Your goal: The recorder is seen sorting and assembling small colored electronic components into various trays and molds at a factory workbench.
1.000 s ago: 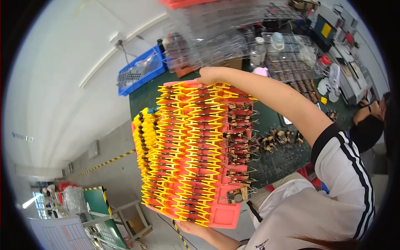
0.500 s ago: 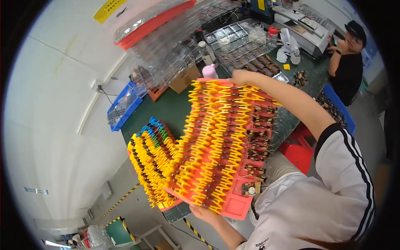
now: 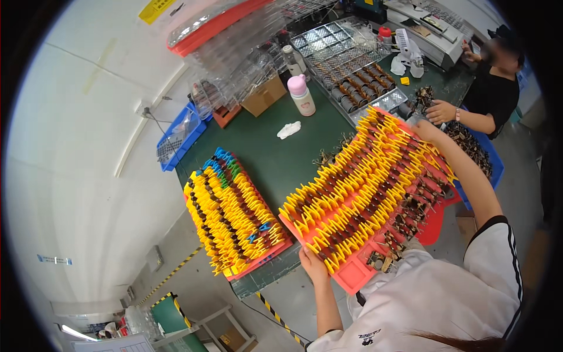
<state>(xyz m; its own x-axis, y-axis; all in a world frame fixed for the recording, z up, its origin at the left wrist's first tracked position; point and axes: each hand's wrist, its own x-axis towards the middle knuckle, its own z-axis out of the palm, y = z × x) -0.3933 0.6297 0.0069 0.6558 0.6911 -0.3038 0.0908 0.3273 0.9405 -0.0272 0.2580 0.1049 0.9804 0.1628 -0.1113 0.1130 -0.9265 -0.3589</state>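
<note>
I hold a red plastic tray [image 3: 353, 273] between both hands, slanted over the front of the green table. Rows of yellow clip-like pieces [image 3: 346, 196] with dark parts between them fill most of it; small brown parts with wire leads [image 3: 404, 220] line its near side. My left hand [image 3: 315, 265] grips the tray's lower left edge, fingers partly underneath. At the far upper right corner, my right hand [image 3: 427, 130] is closed on the rim. Left of it, a second red tray [image 3: 275, 253] carries similar yellow, blue and green pieces [image 3: 231, 214] on the table.
On the green table [image 3: 258, 158] stand a pink-capped bottle [image 3: 301, 97], a crumpled white tissue [image 3: 288, 129] and a metal rack with dark cylinders [image 3: 363, 85]. A co-worker's hand [image 3: 441, 111] reaches among loose parts, beside a blue bin [image 3: 495, 170]. Another blue bin [image 3: 182, 138] sits far left.
The held tray has moved right and turned clockwise, away from the tray on the left, uncovering the bottle and tissue. The co-worker's hand has come down to the loose parts.
</note>
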